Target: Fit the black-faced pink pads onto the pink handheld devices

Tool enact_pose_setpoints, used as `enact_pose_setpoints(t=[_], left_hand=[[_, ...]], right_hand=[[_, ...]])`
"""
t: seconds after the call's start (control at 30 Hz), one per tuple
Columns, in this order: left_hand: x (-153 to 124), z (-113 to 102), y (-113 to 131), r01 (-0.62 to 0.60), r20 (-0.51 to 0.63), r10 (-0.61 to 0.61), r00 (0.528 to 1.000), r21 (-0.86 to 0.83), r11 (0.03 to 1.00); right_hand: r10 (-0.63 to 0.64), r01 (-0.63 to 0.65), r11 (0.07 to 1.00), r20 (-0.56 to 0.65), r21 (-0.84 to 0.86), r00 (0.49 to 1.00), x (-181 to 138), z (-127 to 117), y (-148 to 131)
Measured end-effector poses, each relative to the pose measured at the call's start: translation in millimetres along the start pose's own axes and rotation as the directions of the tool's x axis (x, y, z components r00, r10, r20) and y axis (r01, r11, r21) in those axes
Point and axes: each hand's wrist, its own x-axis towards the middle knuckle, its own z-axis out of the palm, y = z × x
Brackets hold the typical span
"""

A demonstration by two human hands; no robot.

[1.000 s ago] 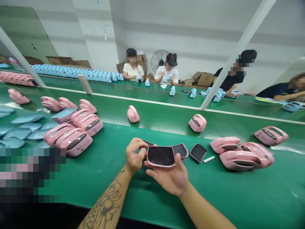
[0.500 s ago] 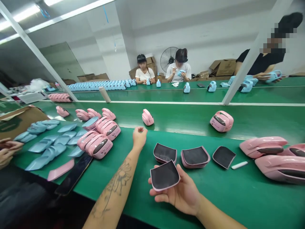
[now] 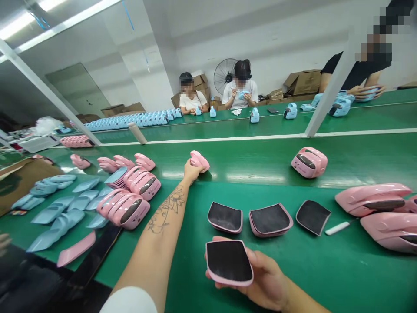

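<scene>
My left hand (image 3: 190,170) is stretched far forward and closed on a small pink housing (image 3: 199,160) standing on the green conveyor belt (image 3: 247,165). Close to me, my right hand (image 3: 260,278) holds a pink-rimmed panel with a black face (image 3: 229,262) flat in its fingers. On the green table (image 3: 325,269) just beyond lie a similar single panel (image 3: 225,217), a small stack of panels (image 3: 270,220) and a thin black insert (image 3: 312,216).
Pink housings (image 3: 130,204) cluster at the left beside light blue covers (image 3: 55,208). More pink housings lie at the right (image 3: 374,200) and on the belt (image 3: 309,162). A white stick (image 3: 339,227) lies near the insert. Other people sit at the far bench with blue housings (image 3: 137,118).
My left hand let go of the panel, reached forward across the table and closed on the small pink housing on the belt. My right hand keeps the panel, now lower and nearer me.
</scene>
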Motion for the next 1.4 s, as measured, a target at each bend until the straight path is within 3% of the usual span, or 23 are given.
enact_pose_setpoints(t=[0.1, 0.17, 0.33, 0.47, 0.6, 0.7, 0.83, 1.1, 1.4], left_hand=[[-25, -20, 18, 0.006, 0.016, -0.004, 1.0, -0.132, 0.991], [-57, -41, 30, 0.004, 0.051, 0.008, 0.999, -0.24, 0.971], [-181, -82, 36, 0.092, 0.181, 0.04, 0.983, -0.665, 0.741], [-287, -76, 18, 0.173, 0.208, -0.026, 0.978, -0.734, 0.657], [-345, -64, 5, 0.112, 0.22, 0.045, 0.975, -0.65, 0.752], [-356, -64, 3, 0.065, 0.262, 0.12, 0.958, -0.603, 0.795], [-355, -66, 1, 0.05, 0.252, 0.127, 0.959, -0.594, 0.803], [-357, -62, -6, 0.035, 0.278, 0.167, 0.946, -0.599, 0.8], [-355, -62, -6, 0.018, 0.309, 0.203, 0.929, -0.587, 0.81]], right_hand=[[-0.014, 0.013, 0.999, -0.02, -0.049, 1.0, -1, 2, -3], [-0.042, 0.037, 0.992, -0.036, -0.121, 0.998, -2, 6, -6], [-0.2, 0.136, 0.915, -0.134, -0.381, 0.971, -10, 13, -20], [-0.332, 0.182, 0.773, -0.143, -0.608, 0.932, -15, 14, -23], [-0.411, 0.101, 0.614, -0.208, -0.783, 0.888, -11, 20, -6], [-0.415, -0.015, 0.47, -0.237, -0.882, 0.878, -7, 26, 9], [-0.442, -0.07, 0.341, -0.225, -0.938, 0.868, -6, 29, 18], [-0.438, -0.01, 0.264, -0.129, -0.965, 0.889, -5, 21, 22], [-0.402, -0.027, 0.251, -0.129, -0.968, 0.907, -4, 9, 24]])
